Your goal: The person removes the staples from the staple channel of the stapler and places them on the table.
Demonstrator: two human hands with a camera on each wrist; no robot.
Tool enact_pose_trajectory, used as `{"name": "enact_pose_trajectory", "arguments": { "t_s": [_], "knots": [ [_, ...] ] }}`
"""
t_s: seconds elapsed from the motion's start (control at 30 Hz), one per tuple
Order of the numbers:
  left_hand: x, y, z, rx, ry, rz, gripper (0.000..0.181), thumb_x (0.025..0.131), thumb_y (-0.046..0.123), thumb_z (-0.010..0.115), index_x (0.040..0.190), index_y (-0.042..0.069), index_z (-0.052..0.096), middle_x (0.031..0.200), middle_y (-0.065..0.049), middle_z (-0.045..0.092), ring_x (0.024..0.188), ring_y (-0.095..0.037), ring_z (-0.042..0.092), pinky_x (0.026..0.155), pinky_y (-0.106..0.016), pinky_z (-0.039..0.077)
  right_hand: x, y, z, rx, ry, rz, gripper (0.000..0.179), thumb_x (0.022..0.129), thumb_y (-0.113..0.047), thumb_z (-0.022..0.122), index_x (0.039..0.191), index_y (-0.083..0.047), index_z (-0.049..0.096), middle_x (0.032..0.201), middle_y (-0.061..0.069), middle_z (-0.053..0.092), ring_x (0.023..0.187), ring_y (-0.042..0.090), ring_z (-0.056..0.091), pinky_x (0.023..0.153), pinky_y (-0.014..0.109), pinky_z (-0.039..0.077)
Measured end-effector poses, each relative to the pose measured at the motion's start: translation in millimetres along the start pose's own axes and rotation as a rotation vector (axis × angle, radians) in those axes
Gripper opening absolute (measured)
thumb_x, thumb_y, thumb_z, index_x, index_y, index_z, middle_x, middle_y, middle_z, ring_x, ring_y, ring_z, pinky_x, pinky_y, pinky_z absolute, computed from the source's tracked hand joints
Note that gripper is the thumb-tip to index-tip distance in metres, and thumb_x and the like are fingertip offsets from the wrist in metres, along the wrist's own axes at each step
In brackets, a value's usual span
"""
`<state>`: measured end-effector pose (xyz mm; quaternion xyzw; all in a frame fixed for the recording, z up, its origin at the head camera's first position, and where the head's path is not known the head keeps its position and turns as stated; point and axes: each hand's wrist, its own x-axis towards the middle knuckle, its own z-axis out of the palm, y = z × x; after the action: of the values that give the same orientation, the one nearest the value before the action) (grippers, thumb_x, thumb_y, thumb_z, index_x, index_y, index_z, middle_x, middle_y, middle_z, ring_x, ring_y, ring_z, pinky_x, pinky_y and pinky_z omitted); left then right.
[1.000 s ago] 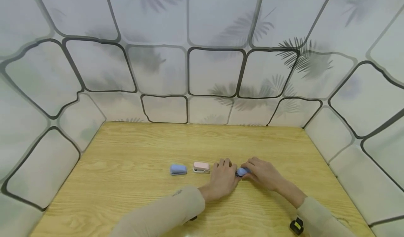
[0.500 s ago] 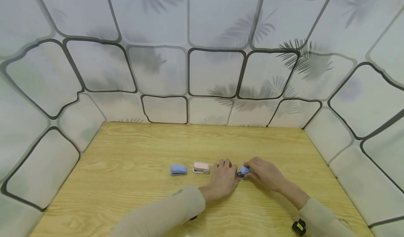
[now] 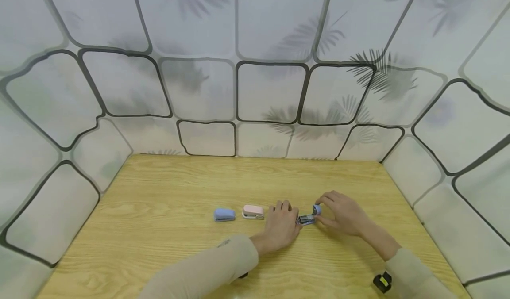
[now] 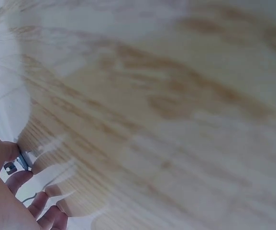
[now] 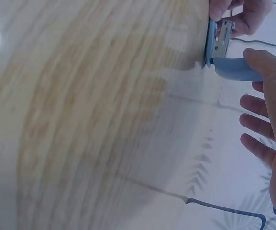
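A small blue stapler [image 3: 306,220] is folded open on the wooden table, its metal staple channel [image 5: 224,37] exposed. My left hand [image 3: 280,224] pinches the far end of its base between thumb and index finger, as the left wrist view also shows. The blue top cover [image 5: 236,69] stands up from the hinge end, roughly at a right angle to the base. My right hand [image 3: 344,212] pinches this cover between thumb and index finger, its other fingers spread apart. To the left of my left hand are a pink stapler [image 3: 253,211] and another blue stapler [image 3: 225,214], both closed.
The wooden table [image 3: 167,188] is bordered at the back and both sides by pale patterned walls [image 3: 263,137]. A black wrist device [image 3: 383,282] with a yellow mark hangs by the right sleeve.
My right hand has swung the stapler's cover up and back to the right, uncovering the metal channel. My left hand has stayed in place on the base.
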<state>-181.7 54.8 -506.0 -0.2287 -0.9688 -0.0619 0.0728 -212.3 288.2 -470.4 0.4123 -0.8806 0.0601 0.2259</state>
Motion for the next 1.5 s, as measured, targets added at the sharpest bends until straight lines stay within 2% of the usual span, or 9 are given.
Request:
{"name": "enact_pose_trajectory", "arguments": {
  "t_s": [0.4, 0.57, 0.77, 1.0, 1.17, 1.33, 1.43, 1.5],
  "knots": [
    [0.9, 0.6, -1.6, -0.029, -0.013, -0.023, 0.027, 0.099, 0.049, 0.069, 0.103, 0.023, 0.068, 0.109, 0.0, 0.066, 0.093, -0.015, 0.055, 0.074, -0.028, 0.042, -11.9, 16.3, -3.3, -0.035, -0.001, 0.036, 0.037, 0.077, -0.031, 0.093, 0.103, -0.013, 0.075, 0.099, 0.001, 0.073, 0.088, 0.018, 0.07, 0.074, 0.037, 0.062],
    [-0.4, 0.0, -3.3, -0.044, -0.018, -0.024, 0.027, 0.1, 0.049, 0.069, 0.103, 0.022, 0.068, 0.11, -0.001, 0.065, 0.094, -0.015, 0.055, 0.075, -0.028, 0.043, -17.4, 21.1, -1.7, -0.05, -0.027, 0.056, 0.035, 0.076, -0.032, 0.093, 0.102, -0.014, 0.076, 0.096, -0.001, 0.072, 0.086, 0.016, 0.068, 0.073, 0.034, 0.061],
    [-2.6, -0.6, -7.2, -0.068, -0.039, -0.025, 0.027, 0.101, 0.048, 0.068, 0.107, 0.022, 0.068, 0.115, -0.002, 0.065, 0.101, -0.018, 0.057, 0.08, -0.031, 0.045, -20.6, 22.2, -1.3, -0.053, -0.08, 0.104, 0.031, 0.081, -0.035, 0.09, 0.101, -0.016, 0.077, 0.096, -0.003, 0.072, 0.085, 0.015, 0.067, 0.071, 0.033, 0.059],
    [-2.7, 1.6, -11.8, -0.027, -0.044, -0.035, 0.029, 0.1, 0.049, 0.068, 0.11, 0.021, 0.069, 0.114, 0.0, 0.064, 0.099, -0.016, 0.056, 0.08, -0.029, 0.045, -21.7, 17.3, -3.8, -0.066, -0.148, 0.188, 0.03, 0.085, -0.038, 0.086, 0.102, -0.015, 0.078, 0.097, 0.0, 0.074, 0.087, 0.019, 0.069, 0.074, 0.037, 0.062],
    [-3.0, 2.0, -10.1, -0.028, -0.044, -0.027, 0.03, 0.101, 0.049, 0.068, 0.111, 0.021, 0.069, 0.113, 0.0, 0.063, 0.099, -0.016, 0.055, 0.078, -0.029, 0.044, -19.6, 11.7, -10.9, -0.037, -0.099, 0.191, 0.028, 0.085, -0.031, 0.088, 0.104, -0.013, 0.078, 0.1, 0.001, 0.075, 0.091, 0.021, 0.071, 0.077, 0.039, 0.063],
    [-2.1, 0.6, -8.5, -0.038, -0.055, -0.029, 0.03, 0.101, 0.049, 0.067, 0.114, 0.022, 0.069, 0.116, -0.001, 0.064, 0.101, -0.017, 0.056, 0.081, -0.03, 0.046, -15.1, 3.8, -14.2, -0.013, -0.011, 0.218, 0.027, 0.082, -0.025, 0.09, 0.103, -0.011, 0.078, 0.1, 0.002, 0.075, 0.09, 0.02, 0.071, 0.072, 0.037, 0.063],
    [-1.7, 0.9, -9.4, -0.048, -0.065, -0.035, 0.03, 0.101, 0.049, 0.067, 0.113, 0.022, 0.069, 0.116, -0.001, 0.064, 0.101, -0.017, 0.056, 0.081, -0.031, 0.046, -11.5, -4.8, -17.5, 0.03, 0.003, 0.296, 0.024, 0.084, -0.023, 0.089, 0.102, -0.01, 0.078, 0.097, 0.003, 0.076, 0.087, 0.021, 0.072, 0.067, 0.033, 0.062],
    [-1.7, 1.5, -10.4, -0.049, -0.07, -0.036, 0.03, 0.101, 0.049, 0.067, 0.113, 0.021, 0.069, 0.116, -0.001, 0.064, 0.102, -0.017, 0.056, 0.081, -0.031, 0.046, -8.7, -11.7, -19.9, 0.095, 0.0, 0.377, 0.021, 0.087, -0.021, 0.086, 0.102, -0.009, 0.078, 0.096, 0.004, 0.078, 0.085, 0.022, 0.074, 0.065, 0.029, 0.062]
  ]
}}
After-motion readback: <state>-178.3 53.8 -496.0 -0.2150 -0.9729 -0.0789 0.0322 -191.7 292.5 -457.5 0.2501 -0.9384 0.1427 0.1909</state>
